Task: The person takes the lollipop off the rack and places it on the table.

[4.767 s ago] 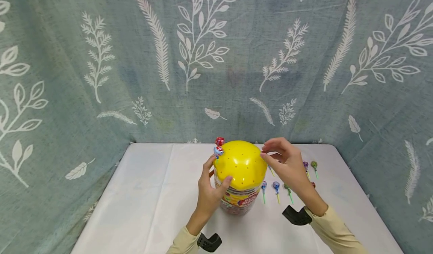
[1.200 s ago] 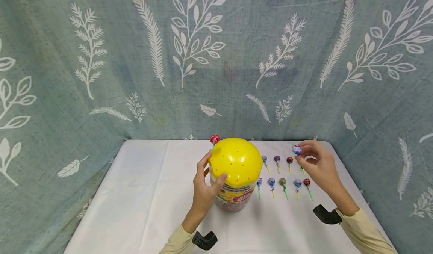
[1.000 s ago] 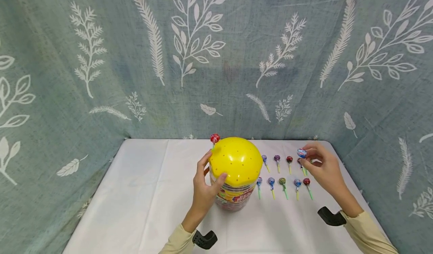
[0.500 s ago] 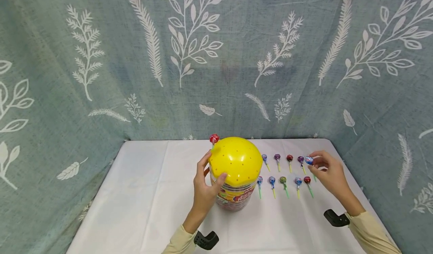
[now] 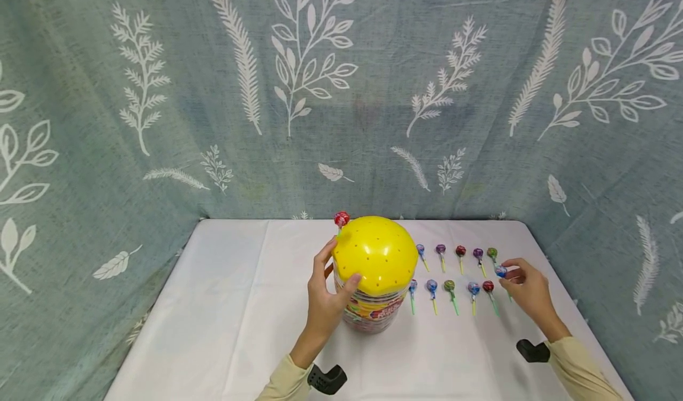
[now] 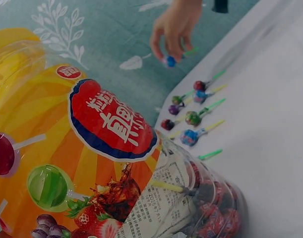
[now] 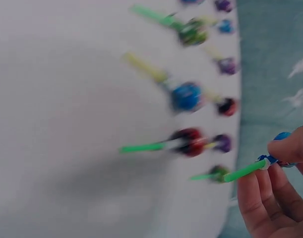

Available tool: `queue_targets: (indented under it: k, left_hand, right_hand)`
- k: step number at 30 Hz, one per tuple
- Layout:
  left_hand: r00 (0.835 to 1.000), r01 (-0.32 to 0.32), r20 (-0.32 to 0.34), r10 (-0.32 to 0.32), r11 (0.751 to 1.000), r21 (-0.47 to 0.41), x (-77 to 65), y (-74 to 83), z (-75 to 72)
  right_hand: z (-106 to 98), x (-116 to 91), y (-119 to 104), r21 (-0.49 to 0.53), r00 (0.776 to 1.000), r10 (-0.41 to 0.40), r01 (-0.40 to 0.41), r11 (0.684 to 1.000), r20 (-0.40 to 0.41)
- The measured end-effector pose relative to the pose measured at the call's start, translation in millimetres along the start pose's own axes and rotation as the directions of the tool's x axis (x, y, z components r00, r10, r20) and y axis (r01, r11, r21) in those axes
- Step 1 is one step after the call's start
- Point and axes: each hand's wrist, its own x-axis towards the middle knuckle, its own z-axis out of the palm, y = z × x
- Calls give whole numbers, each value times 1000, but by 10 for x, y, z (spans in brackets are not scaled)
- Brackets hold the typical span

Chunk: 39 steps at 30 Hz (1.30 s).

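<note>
A clear candy jar [image 5: 376, 315] with a yellow dotted lid [image 5: 376, 252] stands upright on the table. My left hand [image 5: 326, 303] grips it at the lid, thumb on the near side and fingers on the left. A red lollipop [image 5: 341, 219] sticks up behind the left fingertips at the lid's edge; its stick's lower end is hidden. My right hand [image 5: 530, 291] pinches a blue lollipop [image 5: 500, 271] at the right end of the lollipop rows. In the right wrist view its green stick [image 7: 245, 171] points away from the thumb.
Two rows of wrapped lollipops lie right of the jar, including a green lollipop [image 5: 450, 286] and a dark red one [image 5: 488, 286] in the near row. Another green lollipop [image 5: 492, 252] ends the far row. A patterned curtain [image 5: 363, 92] surrounds the white tabletop [image 5: 256, 306].
From beside the lid, my right hand has moved right, then down past the far row's end with the blue lollipop. The blue lollipop by my left fingertips is gone; the left hand stays on the jar.
</note>
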Motion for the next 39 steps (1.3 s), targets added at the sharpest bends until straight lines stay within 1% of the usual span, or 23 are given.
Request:
queue_targets:
  k: [3,4,6,7,8,10,13,16,19,23,26,29,32,34,36,39]
  left_hand:
    - [1000,-5,0,5,1000,5,-2,7,-2]
    - [1000,-5,0,5,1000,5,-3,8,-2]
    - [1000,-4,-1,4,1000,5,-3,10,-4]
    - [1000,-2,-1,2,1000,5,-3,11,-4]
    - [1000,0,-1,0,1000,5,-2,11,-5]
    - [1000,3,-2,-3,1000,5,0,13,-7]
    - [1000,2,0,-2,1000,10,0,19,-8]
    - [1000,2,4,-2,1000,12,-5,26,-9]
    - [1000,5,6,-5,1000,13,-7,33,-8]
    - [1000,7,3,-7,1000,12,-6,39,-7]
    - [1000,6,5,-6,1000,14,-3,42,-3]
    - [1000,4,6,-4,1000,13,-4,44,-3]
    - [1000,-3,2,3,1000,15,-3,37,-7]
    - [1000,-6,1,6,1000,14,-2,33,-10]
    - [1000,-8,0,8,1000,13,-1,29,-10]
    - [1000,-5,-1,5,1000,7,-4,26,-9]
  right_hand:
    - [171,40,458,-34,1000,29,-29,999,7]
    - [217,48,568,-51,999,41,-40,998,6]
    - [260,46,676,-83,999,52,-51,995,15]
    - [262,37,671,-86,998,59,-57,995,16]
    - [259,26,646,-88,997,74,-72,993,15]
    - [231,-11,507,-97,993,118,-116,989,18]
    - [195,-50,352,-104,986,162,-156,982,50]
    - [210,-58,335,-126,975,207,-196,972,79]
    - [238,-50,349,-137,971,222,-209,968,86]
    - [232,-18,308,-166,976,194,-176,970,96]
    - [192,0,233,-192,976,186,-162,968,112]
    - [148,27,130,-190,975,179,-152,970,133]
    - [117,69,-15,-156,984,127,-106,982,129]
    - [105,99,-138,-128,990,86,-72,989,110]
    - [95,131,-280,-106,997,25,-17,994,70]
    - [82,177,-512,-67,998,-55,56,996,26]
